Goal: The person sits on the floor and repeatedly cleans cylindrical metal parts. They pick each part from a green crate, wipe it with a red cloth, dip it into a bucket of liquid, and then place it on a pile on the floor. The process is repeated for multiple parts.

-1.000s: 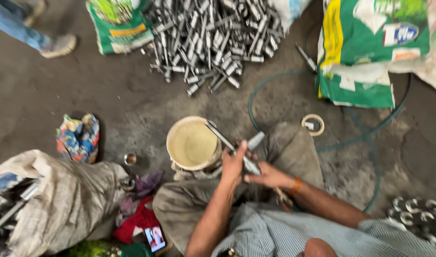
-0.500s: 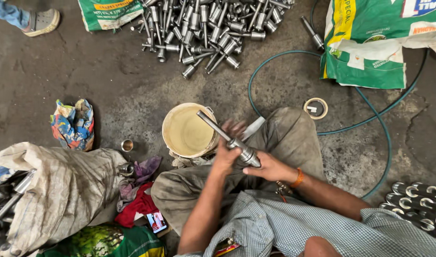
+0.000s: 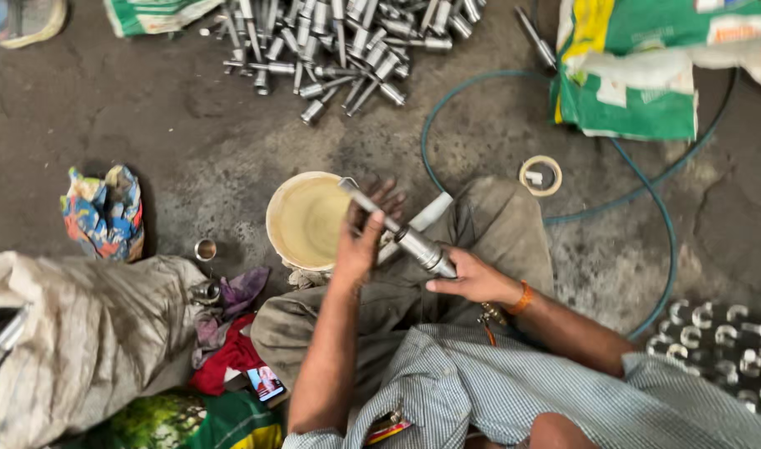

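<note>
I sit on a grey floor with my knees up. My right hand (image 3: 473, 278) grips the thick end of a steel shaft part (image 3: 419, 247) that points up-left. My left hand (image 3: 364, 235) lies over the part's thin rod end, fingers spread, just right of a round cream tub (image 3: 301, 220) that rests by my knee. A flat white strip (image 3: 428, 213) pokes out beneath the part.
A heap of similar steel parts (image 3: 347, 41) lies at the top. A green hose (image 3: 646, 195) loops right, near a green-and-yellow sack (image 3: 638, 66) and a tape ring (image 3: 540, 175). Left are a grey sack (image 3: 81, 341), a coloured cloth (image 3: 104, 212) and small metal rings (image 3: 204, 249).
The view has shifted down, so the parts heap sits higher. My left hand has slid up along the part toward its thin end; my right hand keeps its grip.
</note>
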A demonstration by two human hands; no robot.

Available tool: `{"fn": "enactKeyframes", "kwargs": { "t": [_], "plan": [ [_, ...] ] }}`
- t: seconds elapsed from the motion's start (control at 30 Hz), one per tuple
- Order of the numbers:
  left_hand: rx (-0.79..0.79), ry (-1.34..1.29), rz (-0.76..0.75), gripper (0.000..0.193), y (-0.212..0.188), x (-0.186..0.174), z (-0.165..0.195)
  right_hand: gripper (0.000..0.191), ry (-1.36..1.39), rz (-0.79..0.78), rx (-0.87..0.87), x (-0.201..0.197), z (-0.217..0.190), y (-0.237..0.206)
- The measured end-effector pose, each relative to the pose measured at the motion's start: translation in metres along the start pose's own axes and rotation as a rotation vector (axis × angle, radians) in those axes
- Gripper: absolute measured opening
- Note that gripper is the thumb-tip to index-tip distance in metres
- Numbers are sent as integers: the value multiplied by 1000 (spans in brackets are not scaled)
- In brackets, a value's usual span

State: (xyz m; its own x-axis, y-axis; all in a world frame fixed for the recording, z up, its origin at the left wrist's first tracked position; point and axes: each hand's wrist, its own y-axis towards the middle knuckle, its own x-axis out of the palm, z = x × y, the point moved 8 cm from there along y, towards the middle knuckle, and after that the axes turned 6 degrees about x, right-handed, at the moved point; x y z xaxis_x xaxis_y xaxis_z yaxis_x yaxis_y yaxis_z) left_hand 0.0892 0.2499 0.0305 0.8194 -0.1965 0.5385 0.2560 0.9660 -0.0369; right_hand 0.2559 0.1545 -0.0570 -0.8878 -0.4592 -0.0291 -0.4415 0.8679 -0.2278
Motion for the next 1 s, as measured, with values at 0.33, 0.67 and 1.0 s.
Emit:
{"fn": "enactKeyframes", "kwargs": {
  "t": [0.33,0.67,1.0],
  "plan": [
    [280,666,92,22,66,-1,-1,62,194,2,-2,2,-1,17],
    [168,779,387,61,165,-3,-33,79,-239,352,665,-61,26,41],
    [195,1298,-148,51,285,-6,-44,81,-28,410,217,-77,62,82]
  ]
}}
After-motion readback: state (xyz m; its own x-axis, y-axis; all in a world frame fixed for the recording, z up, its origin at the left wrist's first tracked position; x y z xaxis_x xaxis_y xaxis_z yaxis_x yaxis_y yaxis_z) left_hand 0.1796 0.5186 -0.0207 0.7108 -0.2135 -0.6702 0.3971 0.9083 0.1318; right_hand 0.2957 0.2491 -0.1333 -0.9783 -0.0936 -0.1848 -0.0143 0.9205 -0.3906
